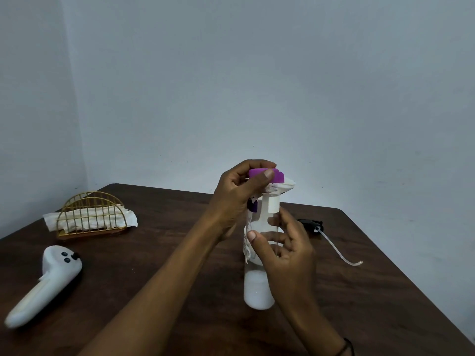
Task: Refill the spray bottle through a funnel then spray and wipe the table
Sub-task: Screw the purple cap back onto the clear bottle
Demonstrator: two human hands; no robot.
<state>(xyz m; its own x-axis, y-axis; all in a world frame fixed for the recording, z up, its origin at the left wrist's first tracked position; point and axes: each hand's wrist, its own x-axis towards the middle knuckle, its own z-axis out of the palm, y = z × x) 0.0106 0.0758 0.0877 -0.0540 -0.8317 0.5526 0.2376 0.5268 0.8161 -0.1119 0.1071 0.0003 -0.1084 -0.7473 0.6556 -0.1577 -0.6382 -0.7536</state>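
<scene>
Two hands work at centre frame: the left hand point(240, 199) pinches a purple cap point(267, 175) atop a refill container, while the right hand point(285, 250) grips the clear bottle point(259, 291) standing on the table point(180, 222). Its black sprayer point(312, 224) lies centre right, napkins point(90, 219) left. Refilling looks under way; next likely comes uncapping and pouring steadily.

clear plastic bottle point(259, 291), dark wood-grain table point(154, 253), gold wire holder point(90, 214).

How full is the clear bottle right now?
Partly full: white liquid fills only the bottom part of the clear bottle; above that it looks empty.
</scene>
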